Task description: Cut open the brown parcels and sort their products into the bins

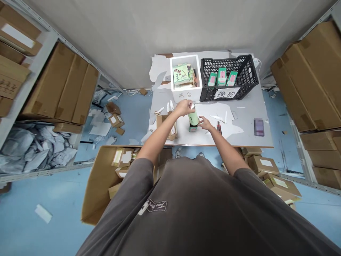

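Note:
A light green cylindrical container (193,118) with a silvery top is tilted above a small dark green box (193,128) near the table's front edge. My left hand (184,107) has its fingers wrapped round the container's top end. Beside the lower end is my right hand (204,123), its thumb and fingers apart at the box's upper right; whether it grips the box is hard to tell. An open brown carton (173,132) stands left of the box. To the right lies a red and black cutter (218,127).
Behind my hands stand a white bin (186,94) of small boxes and a black crate (243,91) with green boxes. A purple item (259,127) lies at the table's right. Paper scraps cover parts of the table (247,138). Shelves with cartons flank both sides.

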Available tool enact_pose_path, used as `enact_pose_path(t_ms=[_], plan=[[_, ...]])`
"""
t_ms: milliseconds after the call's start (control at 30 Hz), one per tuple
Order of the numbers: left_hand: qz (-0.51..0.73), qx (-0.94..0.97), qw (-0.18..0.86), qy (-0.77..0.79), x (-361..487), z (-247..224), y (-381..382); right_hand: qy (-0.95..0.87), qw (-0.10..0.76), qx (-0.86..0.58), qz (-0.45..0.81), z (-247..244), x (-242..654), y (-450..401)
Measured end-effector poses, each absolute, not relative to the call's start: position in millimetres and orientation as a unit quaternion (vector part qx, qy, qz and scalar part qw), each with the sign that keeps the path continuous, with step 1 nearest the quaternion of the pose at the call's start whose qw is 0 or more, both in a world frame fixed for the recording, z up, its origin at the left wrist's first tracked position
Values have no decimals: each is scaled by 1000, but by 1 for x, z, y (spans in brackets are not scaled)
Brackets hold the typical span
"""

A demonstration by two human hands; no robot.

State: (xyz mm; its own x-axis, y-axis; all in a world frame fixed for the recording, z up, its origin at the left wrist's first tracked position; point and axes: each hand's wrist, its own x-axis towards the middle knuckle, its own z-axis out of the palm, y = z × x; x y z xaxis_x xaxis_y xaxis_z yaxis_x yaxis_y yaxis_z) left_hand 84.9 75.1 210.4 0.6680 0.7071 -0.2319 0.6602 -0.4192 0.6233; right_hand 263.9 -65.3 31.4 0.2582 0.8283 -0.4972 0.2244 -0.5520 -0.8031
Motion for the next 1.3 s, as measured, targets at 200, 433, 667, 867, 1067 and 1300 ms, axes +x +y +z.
enact_pose_path(t_ms=[200,433,667,867,1067,1300], plan=[[12,859,287,424,76,176,74,-238,351,-731,534,23,248,-54],[-23,840,280,465,92,138,60,-193,397,-730,521,18,240,-55],[-87,822,267,496,111,97,24,-187,422,-700,545,11,238,-54],[-77,849,217,476,105,82,14,-210,441,-683,543,4,240,-60],[-118,921,149,339,95,83,9,-217,440,-679,546,4,232,-70],[-144,956,153,203,90,74,26,-308,376,-722,493,10,238,-73]])
